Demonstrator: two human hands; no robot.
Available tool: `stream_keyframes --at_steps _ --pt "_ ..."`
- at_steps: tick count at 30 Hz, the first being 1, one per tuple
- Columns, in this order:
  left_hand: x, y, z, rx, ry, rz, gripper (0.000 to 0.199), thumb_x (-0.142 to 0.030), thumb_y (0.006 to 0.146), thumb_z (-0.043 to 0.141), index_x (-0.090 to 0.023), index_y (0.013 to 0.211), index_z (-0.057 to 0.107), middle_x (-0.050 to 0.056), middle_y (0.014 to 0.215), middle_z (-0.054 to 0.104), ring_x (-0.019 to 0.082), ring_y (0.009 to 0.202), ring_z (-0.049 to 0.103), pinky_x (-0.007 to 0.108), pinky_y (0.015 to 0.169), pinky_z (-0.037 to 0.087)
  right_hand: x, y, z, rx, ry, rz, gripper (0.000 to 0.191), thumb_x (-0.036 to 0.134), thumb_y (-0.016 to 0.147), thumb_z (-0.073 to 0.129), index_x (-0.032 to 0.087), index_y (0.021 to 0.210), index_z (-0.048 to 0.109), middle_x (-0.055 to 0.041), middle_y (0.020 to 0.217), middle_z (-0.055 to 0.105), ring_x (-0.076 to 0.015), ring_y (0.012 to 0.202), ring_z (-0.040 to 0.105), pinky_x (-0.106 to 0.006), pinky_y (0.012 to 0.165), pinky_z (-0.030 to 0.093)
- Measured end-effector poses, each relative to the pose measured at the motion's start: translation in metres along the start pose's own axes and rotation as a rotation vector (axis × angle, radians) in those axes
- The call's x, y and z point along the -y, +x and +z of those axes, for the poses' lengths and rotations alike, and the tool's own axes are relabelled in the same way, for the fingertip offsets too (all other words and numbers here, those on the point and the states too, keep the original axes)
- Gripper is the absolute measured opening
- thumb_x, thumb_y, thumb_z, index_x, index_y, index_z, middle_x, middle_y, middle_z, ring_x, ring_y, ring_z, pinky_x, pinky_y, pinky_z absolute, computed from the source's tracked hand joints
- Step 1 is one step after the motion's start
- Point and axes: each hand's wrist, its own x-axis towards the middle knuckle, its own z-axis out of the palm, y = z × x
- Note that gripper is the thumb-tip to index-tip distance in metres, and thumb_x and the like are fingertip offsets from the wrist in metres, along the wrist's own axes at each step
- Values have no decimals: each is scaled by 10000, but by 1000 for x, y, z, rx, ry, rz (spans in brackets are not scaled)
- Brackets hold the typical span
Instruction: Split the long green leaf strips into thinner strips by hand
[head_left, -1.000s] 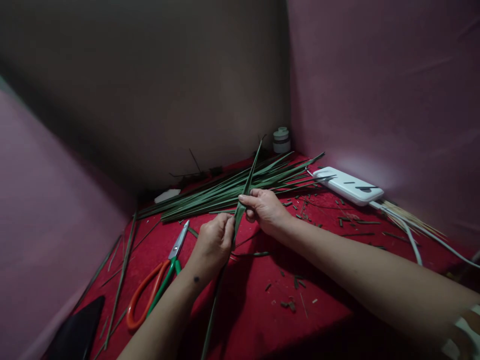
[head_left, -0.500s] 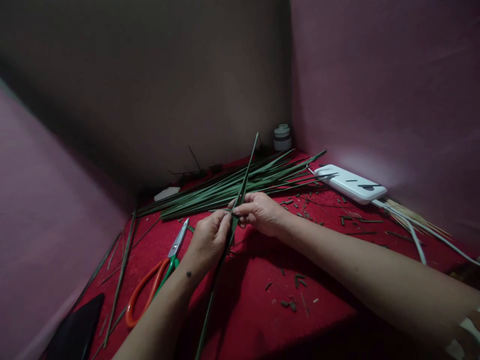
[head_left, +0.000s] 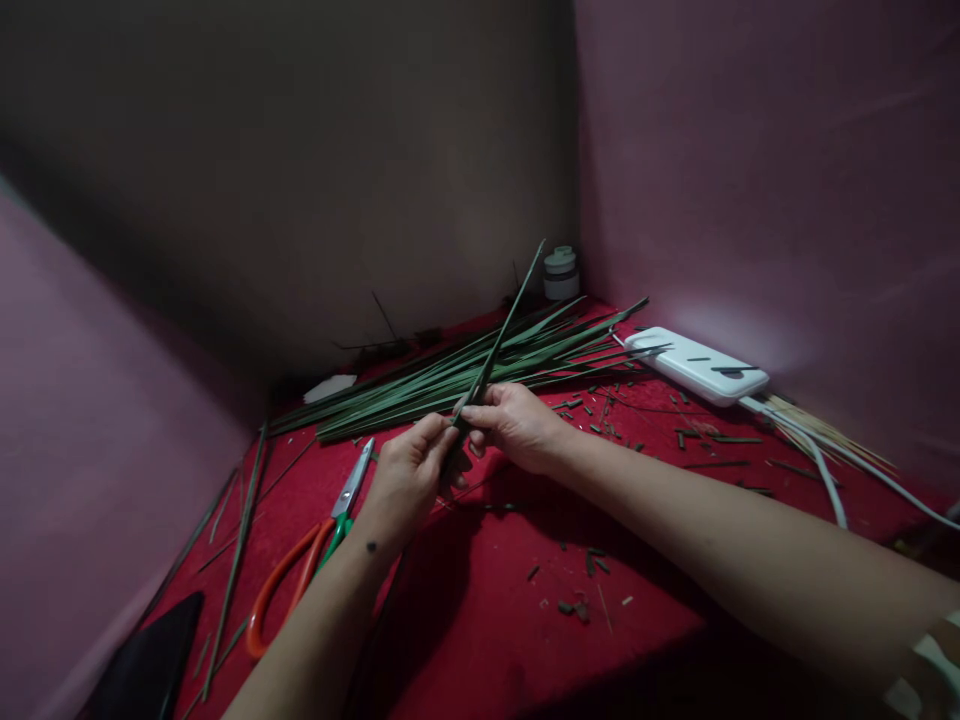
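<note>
We face a shadowed grey wall (head_left: 360,170) at eleven o'clock and a pink left wall (head_left: 97,360) at nine. The pink right wall (head_left: 772,150) at two brightens near three; red cloth (head_left: 517,640) spreads at six.

1. Leaf strip (head_left: 501,340): tip now leans farther right, reaching the white jar (head_left: 561,273) in view; upper length appears narrower than one second earlier.
2. Left hand (head_left: 412,460) and right hand (head_left: 521,425): grips now closer together.
3. Lower length of leaf strip: formerly plain, now barely visible beside the left forearm (head_left: 330,610).
</note>
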Motion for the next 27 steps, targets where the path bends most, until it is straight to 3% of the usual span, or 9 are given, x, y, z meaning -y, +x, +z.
stream_keyframes --at_steps 4,7,13,22,27 --pt "-1 0 -1 -89 194 88 238 -363 846 495 -176 737 594 -33 574 545 89 488 485 197 474 388 1 -1 1 -12 -8 -2 131 216 635 666 117 690 599 22 581 569 -57 412 460 -211 417 378" --pt "-3 -2 -2 -145 182 90 152 -324 803 563 -180 780 605 -42 611 550 81 506 437 188 481 357 2 -1 0 -10 -32 12 118 180 616 672 112 688 609 24 575 564 -52 419 454 -204 420 376" --pt "-12 -5 -2 -124 200 115 212 -298 836 492 -168 730 622 -34 588 541 90 520 422 191 499 342 4 -2 1 -13 -8 22 175 148 560 699 116 718 630 24 609 583 -58 421 464 -211 395 380" --pt "-11 -5 -6 -79 266 198 233 -267 853 442 -169 722 608 -22 617 554 105 569 464 208 569 367 7 -3 3 26 -51 17 212 287 629 702 110 687 601 26 576 566 -52 381 439 -212 382 388" --pt "-14 -4 -1 -98 194 145 212 -303 832 494 -165 726 616 -17 640 596 106 579 475 212 569 376 7 -3 3 -79 -138 -5 231 315 662 686 113 644 575 21 524 548 -60 376 441 -210 376 342"
